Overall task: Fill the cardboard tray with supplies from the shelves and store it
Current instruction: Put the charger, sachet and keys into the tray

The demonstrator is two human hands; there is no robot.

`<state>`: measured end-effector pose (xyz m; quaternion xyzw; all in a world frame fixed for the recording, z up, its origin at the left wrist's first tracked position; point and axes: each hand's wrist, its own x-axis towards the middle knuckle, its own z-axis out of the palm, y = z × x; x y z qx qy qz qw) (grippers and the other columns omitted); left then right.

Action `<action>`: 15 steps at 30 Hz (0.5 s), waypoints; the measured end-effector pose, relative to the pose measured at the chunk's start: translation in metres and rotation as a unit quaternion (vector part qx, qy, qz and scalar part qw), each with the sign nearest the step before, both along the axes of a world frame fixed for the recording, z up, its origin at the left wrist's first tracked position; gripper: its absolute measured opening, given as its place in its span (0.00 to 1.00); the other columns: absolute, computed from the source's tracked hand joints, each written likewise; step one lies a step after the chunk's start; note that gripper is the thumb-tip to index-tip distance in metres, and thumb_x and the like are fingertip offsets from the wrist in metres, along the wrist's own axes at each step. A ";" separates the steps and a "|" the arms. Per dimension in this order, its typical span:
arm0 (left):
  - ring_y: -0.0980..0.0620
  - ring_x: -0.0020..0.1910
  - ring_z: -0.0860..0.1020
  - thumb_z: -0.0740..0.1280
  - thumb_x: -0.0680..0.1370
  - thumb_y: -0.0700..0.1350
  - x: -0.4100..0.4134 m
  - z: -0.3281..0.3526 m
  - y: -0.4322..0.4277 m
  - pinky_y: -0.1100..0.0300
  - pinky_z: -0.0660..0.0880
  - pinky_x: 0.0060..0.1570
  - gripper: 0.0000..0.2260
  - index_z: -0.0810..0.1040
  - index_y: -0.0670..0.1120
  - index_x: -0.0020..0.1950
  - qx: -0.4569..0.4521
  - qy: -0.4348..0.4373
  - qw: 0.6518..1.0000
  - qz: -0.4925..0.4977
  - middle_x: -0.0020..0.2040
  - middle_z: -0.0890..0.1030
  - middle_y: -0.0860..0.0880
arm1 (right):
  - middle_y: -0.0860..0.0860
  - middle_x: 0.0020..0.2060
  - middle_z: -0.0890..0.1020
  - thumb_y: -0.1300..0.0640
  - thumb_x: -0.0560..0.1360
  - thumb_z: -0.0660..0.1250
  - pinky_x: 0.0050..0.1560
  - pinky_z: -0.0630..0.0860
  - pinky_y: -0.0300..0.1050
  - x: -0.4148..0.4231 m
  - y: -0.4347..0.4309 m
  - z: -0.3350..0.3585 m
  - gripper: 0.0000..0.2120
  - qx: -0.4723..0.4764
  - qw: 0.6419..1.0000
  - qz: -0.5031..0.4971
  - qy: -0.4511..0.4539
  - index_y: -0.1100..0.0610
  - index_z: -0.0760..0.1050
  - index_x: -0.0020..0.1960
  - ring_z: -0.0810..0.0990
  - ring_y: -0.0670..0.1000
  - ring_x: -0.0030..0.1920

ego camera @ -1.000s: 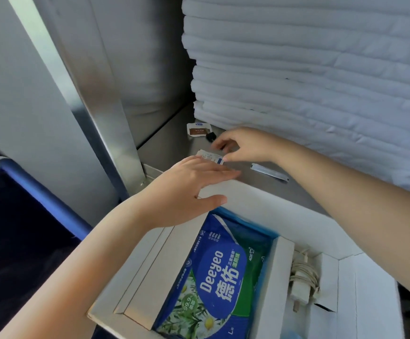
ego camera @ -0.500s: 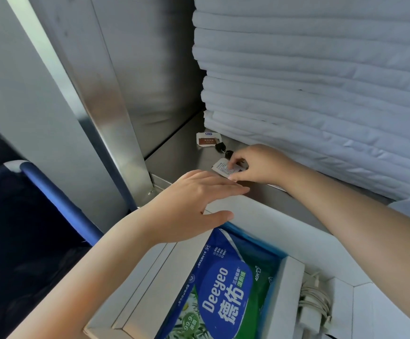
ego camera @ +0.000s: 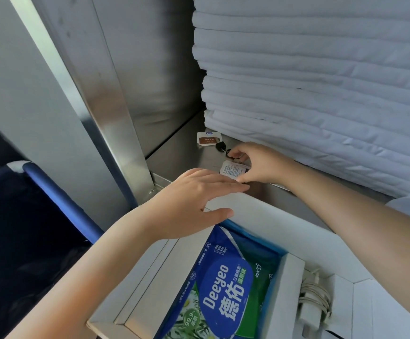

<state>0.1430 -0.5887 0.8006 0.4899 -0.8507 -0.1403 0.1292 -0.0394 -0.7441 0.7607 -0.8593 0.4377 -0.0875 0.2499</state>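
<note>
Steel shelf (ego camera: 179, 155) below stacked white linens (ego camera: 321, 81), right hand (ego camera: 260, 162) pinching a white sachet (ego camera: 232, 169), left hand (ego camera: 194, 196) flat, fingers straight, over cardboard tray (ego camera: 272, 216) holding Deeyeo wipes pack (ego camera: 226, 289)

Cool, even daylight, soft shadows, dark lower-left corner, wide-angle bending at edges, sharp focus.

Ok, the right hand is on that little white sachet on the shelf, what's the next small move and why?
Probably lift the sachet off the shelf and bring it over the far wall of the cardboard tray. The right hand pinches its corner, the left hand lies flat on the tray's rim, and the tray sits right against the shelf's front edge.
</note>
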 end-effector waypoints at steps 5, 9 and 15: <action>0.64 0.68 0.62 0.60 0.79 0.56 0.001 -0.002 -0.001 0.63 0.53 0.70 0.22 0.62 0.62 0.73 -0.003 0.004 1.000 0.002 0.70 0.68 0.63 | 0.49 0.52 0.79 0.54 0.68 0.74 0.52 0.76 0.47 -0.005 -0.005 -0.001 0.23 -0.037 0.997 -0.027 0.060 0.54 0.74 0.61 0.77 0.48 0.49; 0.63 0.68 0.63 0.61 0.79 0.55 0.001 -0.002 -0.001 0.63 0.54 0.70 0.22 0.63 0.62 0.73 -0.004 0.005 1.000 0.003 0.69 0.69 0.63 | 0.48 0.47 0.80 0.56 0.67 0.75 0.50 0.77 0.48 -0.004 -0.006 -0.002 0.22 -0.019 0.997 -0.029 0.067 0.54 0.76 0.60 0.78 0.48 0.47; 0.65 0.67 0.62 0.61 0.79 0.55 0.001 -0.003 -0.002 0.65 0.53 0.68 0.22 0.62 0.63 0.73 -0.004 0.008 1.000 0.003 0.69 0.69 0.63 | 0.50 0.48 0.79 0.57 0.64 0.77 0.43 0.73 0.42 -0.003 -0.006 -0.001 0.21 -0.026 0.998 -0.039 0.050 0.55 0.77 0.56 0.77 0.50 0.46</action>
